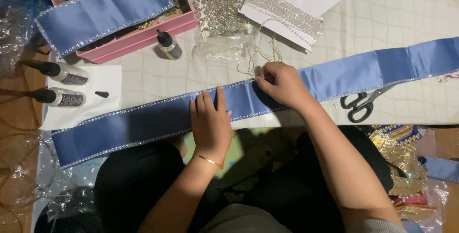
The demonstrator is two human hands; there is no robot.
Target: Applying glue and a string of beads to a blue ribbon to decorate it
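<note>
- So the long blue ribbon point(143, 125) lies across the near edge of the table point(382, 8), running left to right, with sparkly trim along both edges
- left hand point(209, 120) is flat on it, fingers pressed together, palm down — just holding it in place
- right hand point(282, 86) sits right beside it, fingertips pinching the ribbon's far edge
- scissors point(362, 104) lie to the right, touching the ribbon's near edge
- glue bottles point(60, 85) on white paper, far left
- pink box point(143, 37) at the far left, more blue ribbon draped over it

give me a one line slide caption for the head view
Left hand flat on a blue sash, right hand pinching its beaded top edge, scissors nearby.
</note>
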